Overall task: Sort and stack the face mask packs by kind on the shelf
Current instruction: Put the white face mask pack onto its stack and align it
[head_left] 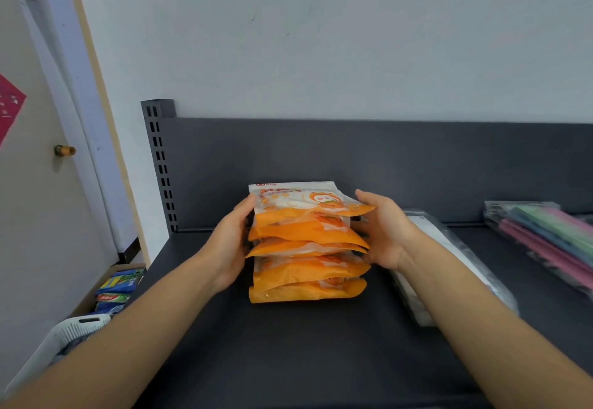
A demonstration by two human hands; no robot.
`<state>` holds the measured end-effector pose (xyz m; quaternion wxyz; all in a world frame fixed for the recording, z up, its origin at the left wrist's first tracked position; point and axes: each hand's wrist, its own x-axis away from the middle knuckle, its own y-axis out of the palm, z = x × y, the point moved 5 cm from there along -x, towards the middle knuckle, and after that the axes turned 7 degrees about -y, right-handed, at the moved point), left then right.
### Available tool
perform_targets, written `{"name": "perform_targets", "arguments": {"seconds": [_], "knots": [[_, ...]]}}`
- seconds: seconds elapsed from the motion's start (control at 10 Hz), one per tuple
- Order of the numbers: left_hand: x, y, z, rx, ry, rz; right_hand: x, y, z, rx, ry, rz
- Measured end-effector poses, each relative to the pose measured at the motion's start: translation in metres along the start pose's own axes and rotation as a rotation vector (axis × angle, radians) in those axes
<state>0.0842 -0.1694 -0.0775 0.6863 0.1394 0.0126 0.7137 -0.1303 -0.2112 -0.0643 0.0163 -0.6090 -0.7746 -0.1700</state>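
The left hand [236,242] and the right hand [385,232] press flat against opposite sides of the stack of orange face mask packs [308,248]. Fingers are extended along its edges and thumbs are up near the top pack. Neither hand curls round a single pack. Both are open, clamping the pile from either side. This looks like squaring up: the packs are slippery, puffy pouches that fan out at their corners, and pressure from both sides would line them up and stop them sliding. The top pack sits skewed and further back than those beneath it, so the pile seems not yet true.

The stack rests on the dark shelf [305,360], roughly at the middle of its depth, with bare shelf in front of it and behind it. Just right of the stack, partly under the right forearm, lies a clear-wrapped pack of white masks [431,220]. Further right of the stack, a clear pack of coloured masks [545,232] lies in pink, green and dark blue. Each kind has its own place, which fits sorting by type.

Behind the stack rises the shelf's dark back panel [353,158], with a slotted upright [158,165] at its left end and a pale wall [321,39] above. Left of the stack, beyond the shelf's edge, a cardboard box [118,286] holds blue and green packets. A white basket [64,335] sits nearer the camera. Further left stands a door with a brass knob [65,150].
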Motion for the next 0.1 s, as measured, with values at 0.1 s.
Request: {"name": "perform_targets", "arguments": {"seconds": [0.1], "knots": [[0.0146, -0.0015, 0.0089, -0.155, 0.058, 0.107, 0.0211, -0.0123, -0.0103, 0.09, -0.057, 0.041]]}}
